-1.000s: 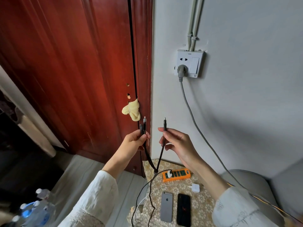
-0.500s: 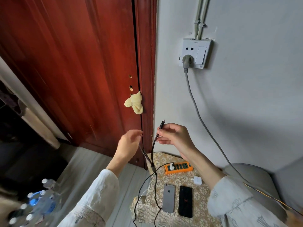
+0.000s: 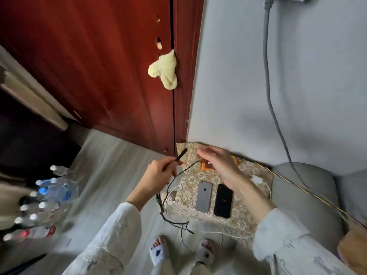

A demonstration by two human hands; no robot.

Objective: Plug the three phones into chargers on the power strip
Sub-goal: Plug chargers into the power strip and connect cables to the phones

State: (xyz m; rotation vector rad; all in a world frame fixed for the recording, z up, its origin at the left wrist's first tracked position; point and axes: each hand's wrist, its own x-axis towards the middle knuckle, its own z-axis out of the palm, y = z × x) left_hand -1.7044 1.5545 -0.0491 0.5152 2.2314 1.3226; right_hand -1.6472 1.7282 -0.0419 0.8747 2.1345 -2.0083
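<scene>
My left hand (image 3: 158,172) pinches one black connector end of a multi-head charging cable (image 3: 179,155); the rest of the cable hangs down to the floor. My right hand (image 3: 218,163) hovers with fingers spread over the orange power strip (image 3: 204,166), mostly hiding it, and holds nothing I can make out. A grey phone (image 3: 203,196) and a black phone (image 3: 223,201) lie face down side by side on the patterned cloth (image 3: 246,221) of a small table. A white charger (image 3: 257,179) with a white cable sits right of my wrist.
A red wooden door (image 3: 99,66) with a yellow cloth (image 3: 164,70) stuffed at its edge stands behind. A grey cord (image 3: 267,76) runs down the wall. Water bottles (image 3: 49,195) cluster on the floor at left. A grey cushion (image 3: 307,195) lies right of the table.
The view has tilted down towards the table. Both hands dropped lower; my right hand let go of its cable end and moved over the power strip, while my left keeps a connector.
</scene>
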